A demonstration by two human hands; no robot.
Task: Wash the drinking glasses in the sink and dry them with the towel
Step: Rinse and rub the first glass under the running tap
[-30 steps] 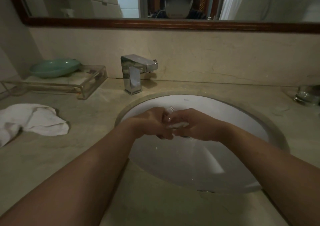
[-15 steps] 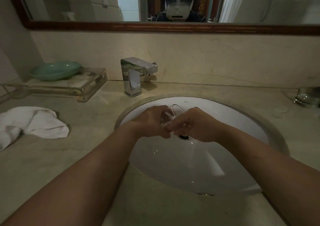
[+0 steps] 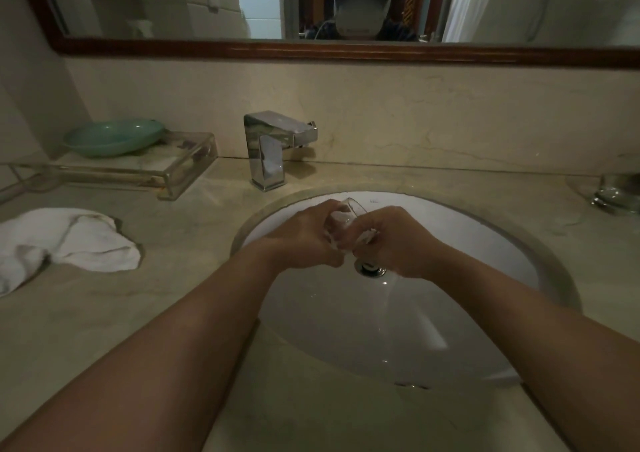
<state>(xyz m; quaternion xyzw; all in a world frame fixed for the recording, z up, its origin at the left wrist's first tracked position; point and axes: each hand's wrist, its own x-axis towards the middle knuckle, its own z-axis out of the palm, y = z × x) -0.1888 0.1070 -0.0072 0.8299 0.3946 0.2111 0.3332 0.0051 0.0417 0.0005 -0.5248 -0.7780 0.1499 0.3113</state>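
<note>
Pale marble bench (image 3: 180, 313) runs around a white sink (image 3: 485, 244) in the middle of the frame, with a mirror above. Over the basin, just above the drain (image 3: 372, 269), the left hand (image 3: 304, 233) and the right hand (image 3: 398, 240) hold one clear drinking glass (image 3: 346, 214) between them. It is tilted, with its rim toward the upper part of the frame. The fingers (image 3: 329, 254) of both hands are curled around its body and clamped on it, and a little white foam (soap, I think) sits where they meet.

I judge the glass light and stiff but fragile, and probably slippery while wet and soapy. It is better taken around the body with the whole hand than by the thin rim, and kept low over the basin.

The hands cover most of the glass, so its base does not show. Whether water runs from the faucet (image 3: 270, 150) I cannot tell in this dim light. A second glass (image 3: 620, 195) at the right edge and the white towel (image 3: 69, 244) at the left edge are both cut off by the frame.
</note>
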